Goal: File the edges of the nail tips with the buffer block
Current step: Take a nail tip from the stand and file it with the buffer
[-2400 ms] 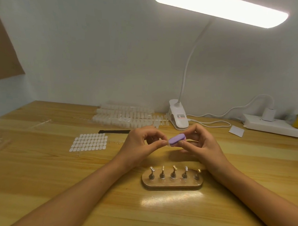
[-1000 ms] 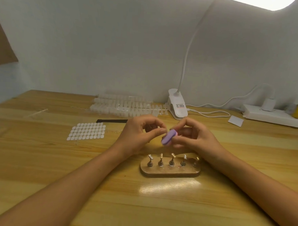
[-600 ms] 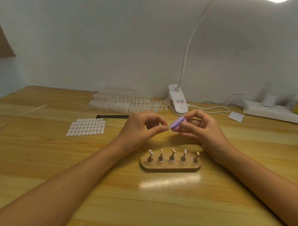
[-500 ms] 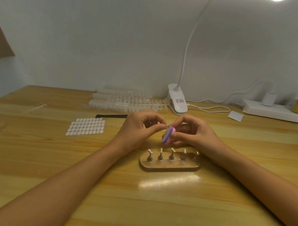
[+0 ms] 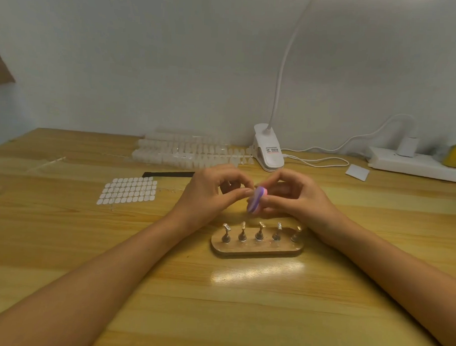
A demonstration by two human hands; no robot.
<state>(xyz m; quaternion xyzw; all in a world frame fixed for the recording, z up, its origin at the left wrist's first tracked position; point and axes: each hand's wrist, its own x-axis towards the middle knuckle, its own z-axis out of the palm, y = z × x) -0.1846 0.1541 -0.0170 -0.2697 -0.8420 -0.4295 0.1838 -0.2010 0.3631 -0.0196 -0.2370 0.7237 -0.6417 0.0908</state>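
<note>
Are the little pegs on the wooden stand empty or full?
Empty. All five pegs on the stand show bare metal tops, no nails.

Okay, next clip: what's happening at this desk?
A person appears to be filing at a wooden table. The right hand holds a purple and pink buffer block above it. The left hand pinches thumb and forefinger against the block's edge, presumably on a nail tip, though that is too small to make out. In front of the hands, a wooden stand has five bare metal pegs. Rows of clear nail tips lie at the back.
</note>
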